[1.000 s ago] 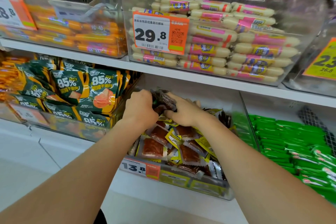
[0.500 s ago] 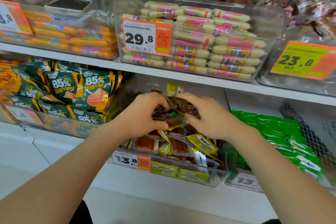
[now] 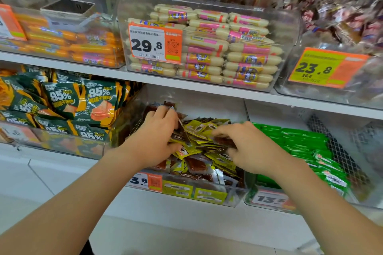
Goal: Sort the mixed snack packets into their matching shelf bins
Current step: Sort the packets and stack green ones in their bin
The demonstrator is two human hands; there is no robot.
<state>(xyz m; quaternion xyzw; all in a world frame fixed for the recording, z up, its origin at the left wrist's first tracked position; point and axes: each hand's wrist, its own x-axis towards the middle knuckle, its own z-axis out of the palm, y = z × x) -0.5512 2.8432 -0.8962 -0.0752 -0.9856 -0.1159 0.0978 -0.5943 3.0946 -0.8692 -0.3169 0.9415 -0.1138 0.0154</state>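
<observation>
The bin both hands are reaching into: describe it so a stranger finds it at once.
Find the 29.8 price tag on the sausage bin. Right below it, on the lower shelf, sits the middle clear bin. Its left neighbour holds dark green packets, its right bright green packets; only this one holds yellow-and-brown packets.

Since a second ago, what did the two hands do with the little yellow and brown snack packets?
The left hand and right hand, bunched together round one bundle before, have moved apart; each now grips yellow-and-brown snack packets in the clear plastic bin, left hand further back. The bright green packets alongside stayed put.
</observation>
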